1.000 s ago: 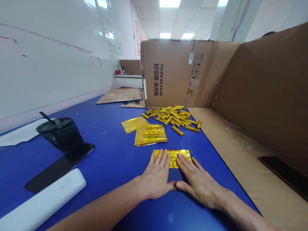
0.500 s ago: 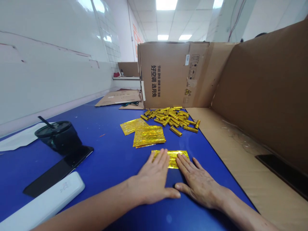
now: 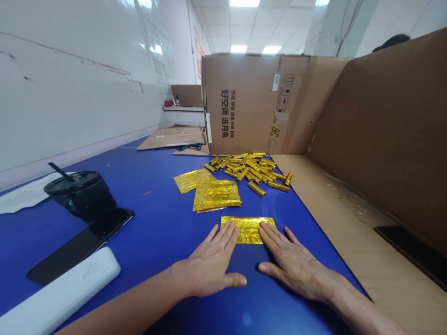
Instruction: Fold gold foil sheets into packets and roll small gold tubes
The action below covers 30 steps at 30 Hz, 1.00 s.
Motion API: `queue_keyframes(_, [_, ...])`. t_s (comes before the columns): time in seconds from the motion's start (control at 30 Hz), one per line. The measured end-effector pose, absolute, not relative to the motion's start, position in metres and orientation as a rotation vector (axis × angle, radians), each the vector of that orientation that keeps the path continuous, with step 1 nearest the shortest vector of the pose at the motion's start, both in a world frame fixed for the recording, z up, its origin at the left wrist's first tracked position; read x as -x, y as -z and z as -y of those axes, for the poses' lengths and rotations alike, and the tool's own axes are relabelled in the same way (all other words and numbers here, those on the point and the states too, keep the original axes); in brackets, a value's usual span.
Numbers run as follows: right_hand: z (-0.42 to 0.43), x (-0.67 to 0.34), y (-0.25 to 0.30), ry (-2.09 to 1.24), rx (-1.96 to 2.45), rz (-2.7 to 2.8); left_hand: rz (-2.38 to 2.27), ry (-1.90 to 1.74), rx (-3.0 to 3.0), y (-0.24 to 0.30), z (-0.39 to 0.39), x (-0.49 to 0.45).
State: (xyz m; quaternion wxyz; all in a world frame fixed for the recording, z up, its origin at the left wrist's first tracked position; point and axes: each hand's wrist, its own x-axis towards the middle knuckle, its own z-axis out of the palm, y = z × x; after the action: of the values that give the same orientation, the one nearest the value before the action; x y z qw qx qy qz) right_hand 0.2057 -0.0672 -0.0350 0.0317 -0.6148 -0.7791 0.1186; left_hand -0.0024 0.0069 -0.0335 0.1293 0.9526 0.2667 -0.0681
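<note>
We are resting our left hand (image 3: 209,267) and right hand (image 3: 295,260) flat, thumbs apart, fingers over both ends of the gold sheet (image 3: 248,234), likely flattening it. It is lying on the bench (image 3: 153,232).

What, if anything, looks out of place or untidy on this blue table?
Nothing looks spilled. The stacked gold sheets lie askew, some fanned off to the left, and one of the heaped gold rolls sits at the right edge of the blue table, so both look untidy.
</note>
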Motion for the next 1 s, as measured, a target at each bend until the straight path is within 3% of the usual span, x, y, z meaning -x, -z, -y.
queue_keyframes(0.27, [0.054,-0.196,0.038,-0.116,2.115,2.242,-0.875,0.017,-2.769,0.043,0.002,-0.001])
queue_keyframes(0.47, [0.054,-0.144,0.021,-0.516,1.729,2.437,-0.839,-0.027,-2.778,0.052,0.0,-0.002])
queue_keyframes(0.53, [0.055,-0.139,0.025,-0.515,1.672,2.443,-0.837,-0.022,-2.78,0.054,0.0,-0.002])
queue_keyframes(1.0, [0.036,-0.21,0.045,-0.024,2.023,2.233,-0.917,-0.236,-2.832,0.041,-0.011,-0.003])
